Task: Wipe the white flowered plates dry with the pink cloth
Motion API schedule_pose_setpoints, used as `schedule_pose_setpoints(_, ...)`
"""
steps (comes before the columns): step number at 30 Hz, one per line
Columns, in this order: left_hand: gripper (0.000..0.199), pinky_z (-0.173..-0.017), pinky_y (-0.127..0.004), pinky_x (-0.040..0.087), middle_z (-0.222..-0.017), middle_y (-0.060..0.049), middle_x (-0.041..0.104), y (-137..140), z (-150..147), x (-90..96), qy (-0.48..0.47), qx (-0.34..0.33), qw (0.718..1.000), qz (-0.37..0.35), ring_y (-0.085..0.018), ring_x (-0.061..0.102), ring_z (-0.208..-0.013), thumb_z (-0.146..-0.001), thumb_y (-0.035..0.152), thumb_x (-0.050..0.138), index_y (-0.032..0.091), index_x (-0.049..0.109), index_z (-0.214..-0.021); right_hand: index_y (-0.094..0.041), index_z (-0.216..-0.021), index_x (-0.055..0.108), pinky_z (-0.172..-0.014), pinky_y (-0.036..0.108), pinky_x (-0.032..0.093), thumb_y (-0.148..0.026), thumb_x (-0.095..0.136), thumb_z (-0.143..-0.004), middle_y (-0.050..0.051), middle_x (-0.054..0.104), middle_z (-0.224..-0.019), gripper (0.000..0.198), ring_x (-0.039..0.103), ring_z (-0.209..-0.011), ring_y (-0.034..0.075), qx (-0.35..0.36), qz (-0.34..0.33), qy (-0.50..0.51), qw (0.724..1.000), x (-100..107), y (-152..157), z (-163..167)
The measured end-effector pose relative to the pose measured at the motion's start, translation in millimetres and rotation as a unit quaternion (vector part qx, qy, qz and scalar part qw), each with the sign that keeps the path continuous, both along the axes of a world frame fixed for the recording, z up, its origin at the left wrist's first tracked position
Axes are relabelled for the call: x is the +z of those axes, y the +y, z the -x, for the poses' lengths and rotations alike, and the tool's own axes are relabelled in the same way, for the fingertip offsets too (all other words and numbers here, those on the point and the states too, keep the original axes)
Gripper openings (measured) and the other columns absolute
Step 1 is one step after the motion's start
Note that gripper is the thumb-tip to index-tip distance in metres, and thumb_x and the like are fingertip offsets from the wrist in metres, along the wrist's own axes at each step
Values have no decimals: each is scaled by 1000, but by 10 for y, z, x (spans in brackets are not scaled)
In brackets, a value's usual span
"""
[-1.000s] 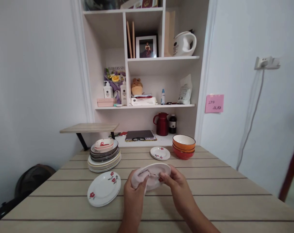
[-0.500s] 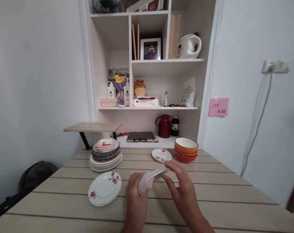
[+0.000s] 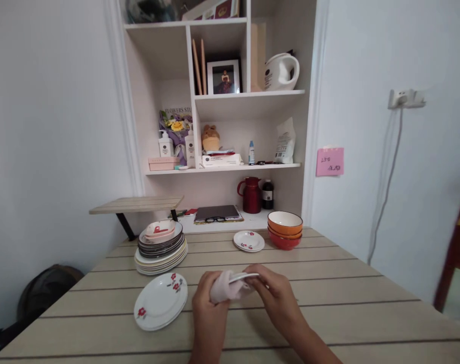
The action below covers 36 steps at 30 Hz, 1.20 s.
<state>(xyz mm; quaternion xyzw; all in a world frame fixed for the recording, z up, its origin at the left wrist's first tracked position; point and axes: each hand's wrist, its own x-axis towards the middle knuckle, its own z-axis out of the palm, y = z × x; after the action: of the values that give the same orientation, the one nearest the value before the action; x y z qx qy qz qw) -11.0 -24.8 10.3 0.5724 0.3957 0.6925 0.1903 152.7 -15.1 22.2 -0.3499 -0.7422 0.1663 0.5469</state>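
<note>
Above the front of the table, my left hand is closed round a pale pinkish cloth that wraps one side of a small white plate. The plate is tilted nearly edge-on, so most of its face is hidden. On the plate's other side, my right hand pinches the rim between thumb and fingers. Left of my left hand lie stacked white plates with red flowers. Beyond my hands, smaller flowered plates rest on the table.
At the back left stands a tall stack of plates topped by a small square dish. Stacked orange and red bowls stand back right. Behind the table are a red jug, a dark laptop and a white shelf.
My right hand has closed in on the plate's rim, its raised fingers now lowered. The plate has tipped flatter, and the whole view has shifted slightly to the right.
</note>
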Motion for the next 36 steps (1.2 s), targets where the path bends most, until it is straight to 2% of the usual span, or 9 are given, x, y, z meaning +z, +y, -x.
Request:
schedule_pose_setpoints(5, 22, -69, -27, 55, -83, -5, 75, -24, -46, 40, -133, -84, 980, 119, -20, 68, -75, -70, 26, 71, 14, 71, -89, -20, -86, 68, -62, 24, 43, -37, 58, -87, 1, 65, -75, 20, 56, -70, 17, 33, 112, 154, 981, 17, -9, 68)
schedule_pose_setpoints(11, 39, -76, -34, 56, -90, -12, 76, -39, -86, 23, -172, -62, 969, 168, -26, 71, -83, -70, 39, 74, 11, 71, -96, -19, -97, 66, -70, 29, 47, -40, 63, -84, 5, 70, -88, 25, 59, -75, 19, 141, 233, 297, 915, -15, -15, 156)
schedule_pose_setpoints(13, 38, -77, -36, 56, -91, -13, 76, -43, -87, 13, -162, -50, 973, 157, -27, 71, -84, -72, 39, 73, 10, 71, -96, -19, -99, 64, -72, 32, 49, -40, 61, -85, 6, 70, -90, 26, 60, -77, 20, 145, 243, 288, 915, -23, -12, 166)
schedule_pose_setpoints(16, 29, -76, -34, 55, -90, -11, 75, -35, -78, -19, -125, -39, 984, 125, -24, 70, -83, -77, 35, 68, 12, 70, -96, -19, -102, 62, -74, 34, 50, -39, 58, -87, 7, 68, -92, 26, 61, -82, 22, 65, 185, 218, 956, -37, 2, 158)
schedule_pose_setpoints(20, 14, -74, -32, 53, -85, -6, 71, -2, -52, -96, -8, 5, 1000, 11, -21, 66, -80, -77, 15, 61, 16, 69, -88, -24, -118, 56, -84, 38, 52, -30, 59, -86, 9, 62, -115, 33, 60, -100, 25, -60, 9, 106, 992, -64, 43, 117)
schedule_pose_setpoints(25, 27, -72, -32, 51, -84, -4, 67, 24, -21, -151, 133, 71, 980, -133, -20, 62, -79, -72, 2, 54, 20, 66, -90, -26, -110, 61, -88, 38, 52, -17, 51, -89, 9, 62, -116, 26, 59, -110, 24, -123, -137, -13, 983, -79, 56, 25)
schedule_pose_setpoints(30, 37, -71, -34, 50, -86, -4, 66, 31, -2, -160, 215, 93, 958, -167, -22, 60, -79, -69, -3, 47, 20, 62, -94, -27, -109, 66, -82, 39, 52, -11, 47, -90, 11, 62, -121, 31, 61, -106, 26, -180, -232, -127, 948, -62, 12, -12)
schedule_pose_setpoints(33, 37, -72, -34, 49, -88, -5, 66, 20, 8, -153, 234, 93, 952, -172, -22, 60, -81, -70, -2, 47, 20, 61, -97, -27, -106, 66, -78, 36, 51, -10, 48, -90, 8, 68, -111, 29, 64, -97, 24, -159, -259, -149, 941, -26, -13, -2)
schedule_pose_setpoints(36, 35, -71, -34, 48, -86, -5, 66, -1, 14, -113, 242, 104, 949, -174, -22, 59, -80, -69, -2, 49, 20, 63, -93, -26, -103, 66, -77, 31, 51, -9, 47, -91, 5, 72, -99, 29, 66, -91, 20, -118, -236, -138, 954, 4, -25, -9)
